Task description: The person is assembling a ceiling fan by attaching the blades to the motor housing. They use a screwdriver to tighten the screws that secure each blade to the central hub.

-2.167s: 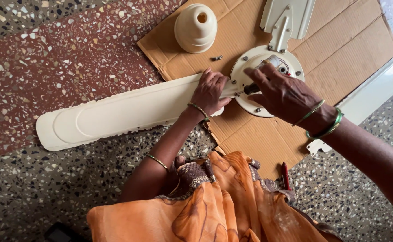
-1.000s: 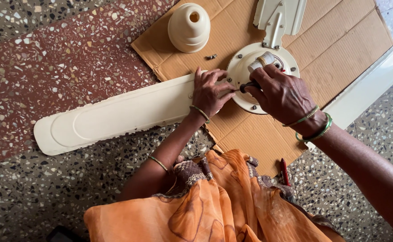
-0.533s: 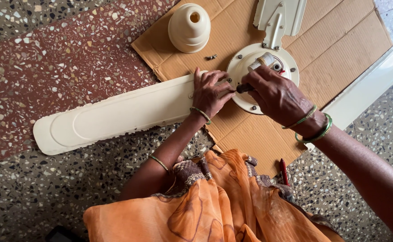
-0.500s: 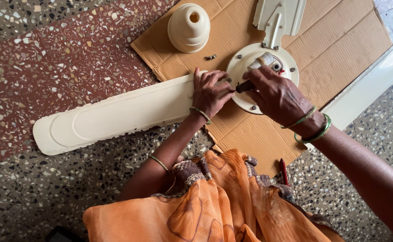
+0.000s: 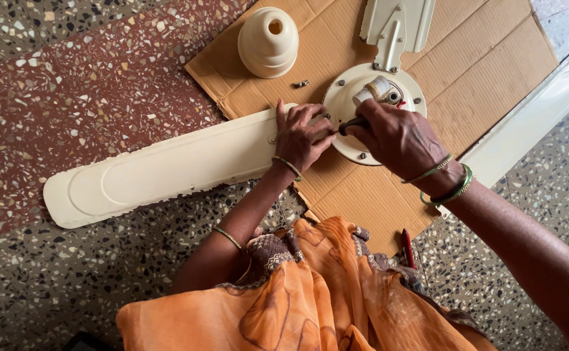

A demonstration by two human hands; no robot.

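Orange cloth nearest. Cream fan blade: long, stiff, likely light; lies from terrazzo floor onto cardboard sheet, left hand pressed flat-fingered on its root end. Right hand curled around dark tool handle at motor hub, likely heavy. Beyond, domed canopy near cardboard's far-left corner.

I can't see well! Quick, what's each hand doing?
Left hand: pressed on the fan blade, fingers bent.
Right hand: closed on a dark tool handle.
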